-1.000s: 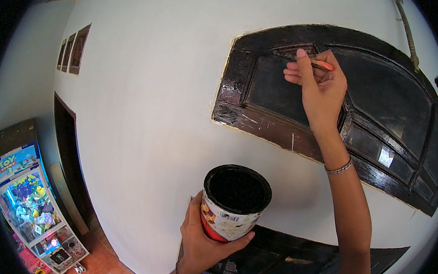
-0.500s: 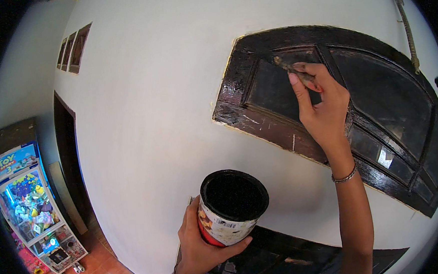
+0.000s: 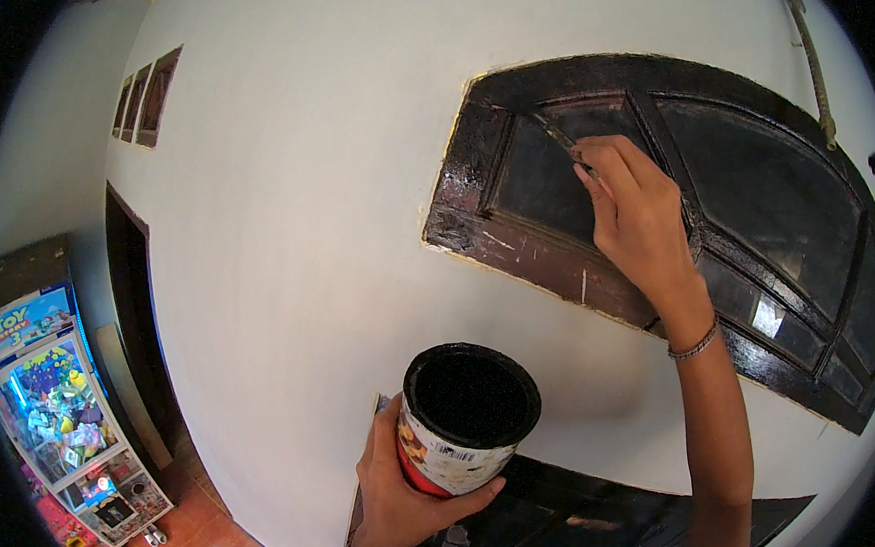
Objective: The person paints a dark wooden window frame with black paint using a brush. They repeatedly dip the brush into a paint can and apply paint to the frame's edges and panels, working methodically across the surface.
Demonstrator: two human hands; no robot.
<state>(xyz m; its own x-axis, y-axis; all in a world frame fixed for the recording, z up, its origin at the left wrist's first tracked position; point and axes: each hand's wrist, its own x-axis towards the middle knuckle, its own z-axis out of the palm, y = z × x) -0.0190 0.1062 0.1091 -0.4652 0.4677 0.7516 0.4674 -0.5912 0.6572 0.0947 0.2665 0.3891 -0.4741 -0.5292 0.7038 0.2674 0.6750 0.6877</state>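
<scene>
My left hand (image 3: 411,496) is wrapped round a red and white can (image 3: 459,463), held upright below the window. Its rim and inside are coated in black, and dark paint seems to fill it. My right hand (image 3: 638,201) pinches a thin paintbrush (image 3: 559,138), with its tip at the upper left corner of a pane. That pane belongs to an arched wooden window frame (image 3: 471,166) set in the wall. Glossy black covers the frame's left and top members; the lower left rail (image 3: 547,257) looks browner, with a few pale scratches.
Around the frame stretches a white wall (image 3: 295,232). A second dark frame (image 3: 582,505) lies below the can. A rope-like strip (image 3: 814,70) hangs at the upper right. Far left, a lit claw machine (image 3: 66,417) stands on orange floor tiles (image 3: 217,513) near a dark doorway (image 3: 135,322).
My right hand has turned slightly and shifted a little left and down, with the brush tip moving up and left to the pane's corner. The can is almost unmoved in my left hand.
</scene>
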